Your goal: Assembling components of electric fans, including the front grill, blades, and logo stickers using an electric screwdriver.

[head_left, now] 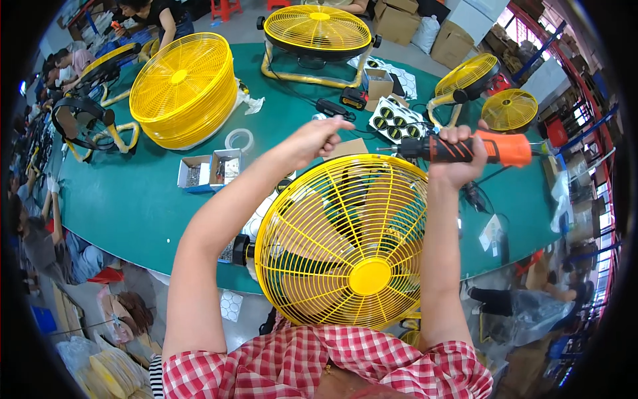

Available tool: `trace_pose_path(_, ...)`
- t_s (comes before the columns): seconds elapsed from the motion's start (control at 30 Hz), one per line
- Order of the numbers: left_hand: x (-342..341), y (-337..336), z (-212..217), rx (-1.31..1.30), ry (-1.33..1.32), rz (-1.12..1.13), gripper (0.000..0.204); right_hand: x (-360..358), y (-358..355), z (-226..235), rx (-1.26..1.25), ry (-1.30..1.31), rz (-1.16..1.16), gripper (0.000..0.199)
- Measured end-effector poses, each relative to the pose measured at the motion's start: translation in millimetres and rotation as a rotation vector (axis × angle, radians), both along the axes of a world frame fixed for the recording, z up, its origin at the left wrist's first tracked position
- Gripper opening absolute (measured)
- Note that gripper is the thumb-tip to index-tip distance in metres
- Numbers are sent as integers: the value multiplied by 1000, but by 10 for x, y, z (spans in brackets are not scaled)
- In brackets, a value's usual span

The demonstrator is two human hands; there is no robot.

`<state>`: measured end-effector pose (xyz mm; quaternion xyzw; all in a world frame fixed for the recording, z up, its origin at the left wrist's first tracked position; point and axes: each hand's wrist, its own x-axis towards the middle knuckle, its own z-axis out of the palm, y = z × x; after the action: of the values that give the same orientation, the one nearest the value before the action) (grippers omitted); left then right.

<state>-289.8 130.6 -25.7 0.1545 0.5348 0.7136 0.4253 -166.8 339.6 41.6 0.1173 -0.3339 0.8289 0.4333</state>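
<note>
Propped against us, round yellow wire fan guard (345, 243); above its far rim, our right hand (457, 154) grips an orange-and-black electric screwdriver (475, 149). Our left hand (318, 138) pinches something unseen at its tip, so we'd best keep the driver level.

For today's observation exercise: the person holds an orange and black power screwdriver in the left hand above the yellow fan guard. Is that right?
Not quite. In the head view the orange and black power screwdriver is in the right hand, not the left; it is above the yellow fan guard, as stated.
</note>
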Motion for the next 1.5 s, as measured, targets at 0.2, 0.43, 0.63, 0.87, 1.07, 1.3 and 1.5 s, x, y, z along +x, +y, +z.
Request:
trace_pose_path(0.2, 165, -721, -65, 96, -130, 254, 31, -136, 388, -460, -436, -179, 201, 22)
trace_pose_path(0.43, 488, -1263, -244, 266, -252, 397, 24, -442, 459, -857, -600, -398, 236, 15)
trace_pose_path(0.63, 704, -1525, -466, 412, -461, 353, 30, -452, 406, -832, -505, -373, 236, 18)
trace_pose_path(0.87, 1026, -1539, -248, 230, -206, 370, 29, -103, -330, -195, -146, -254, 296, 32)
trace_pose_path(1.07, 1207, -1514, -244, 308, -246, 425, 15, 100, -1199, 231, 134, -110, 534, 44)
trace_pose_path(1.3, 1460, -1355, -134, 342, -388, 460, 30, 150, -1554, 286, 241, 17, 649, 52)
trace_pose_path(1.5, 1504, -1399, -182, 361, -335, 489, 21, 172, -1648, 279, 302, 51, 683, 54)
